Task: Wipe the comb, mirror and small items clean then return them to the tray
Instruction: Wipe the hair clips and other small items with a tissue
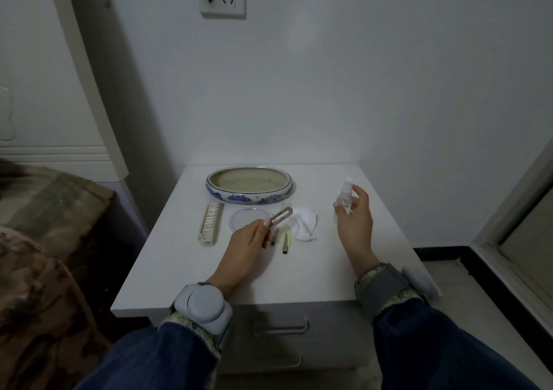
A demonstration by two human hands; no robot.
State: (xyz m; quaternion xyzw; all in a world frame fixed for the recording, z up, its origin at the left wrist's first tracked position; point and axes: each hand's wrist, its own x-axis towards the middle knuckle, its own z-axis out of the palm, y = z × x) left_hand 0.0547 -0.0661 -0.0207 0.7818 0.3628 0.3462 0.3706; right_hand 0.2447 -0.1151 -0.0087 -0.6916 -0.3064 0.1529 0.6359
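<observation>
The comb (211, 224) lies flat at the left of the white bedside table (299, 279), running up and down the frame. Just right of it is the round mirror (239, 220), partly covered by the left hand (248, 243), whose fingers and thumb pinch a long slotted hair clip (281, 215) tilted up over the mirror's right edge. Two more small clips (284, 238) rest on the table just below it, beside a crumpled white cloth (305, 223). Above these, at frame centre, stands the empty blue-and-white ceramic tray (250, 196). At the right, the right hand (354, 220) is lifted off the table, its fingers curled around a small clear spray bottle (345, 196) held upright.
</observation>
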